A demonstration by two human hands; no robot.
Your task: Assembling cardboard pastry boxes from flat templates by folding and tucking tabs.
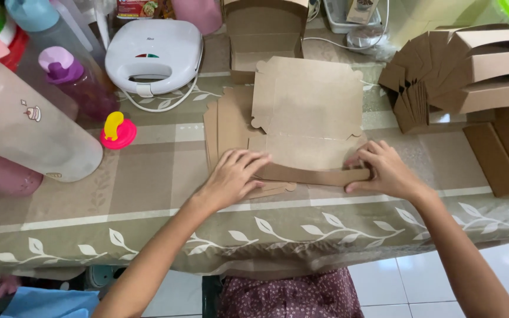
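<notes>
Both hands press on a flat brown cardboard box blank that lies in the middle of the worktop, which is covered with a beige checked cloth with white leaf pattern. The left hand lies with spread fingers, palm down, on the near left part of the blank; it grips nothing. The right hand has its fingers curled over the near right end of the folded front flap, pinching it between thumb and fingers. Under the blank is a small stack of more flat brown cardboard blanks, with edges showing at the left.

Just behind the blank stands an open folded brown cardboard box, touching or almost touching its far edge. To the right, near the right hand but apart from it, leans a row of folded brown cardboard pieces, and beside it lie several finished brown boxes. At the left, well apart from the left hand, are a white electric sandwich maker with its cord, a small pink and yellow plastic cap, a purple-capped clear bottle and a large frosted plastic jug lying on its side.
</notes>
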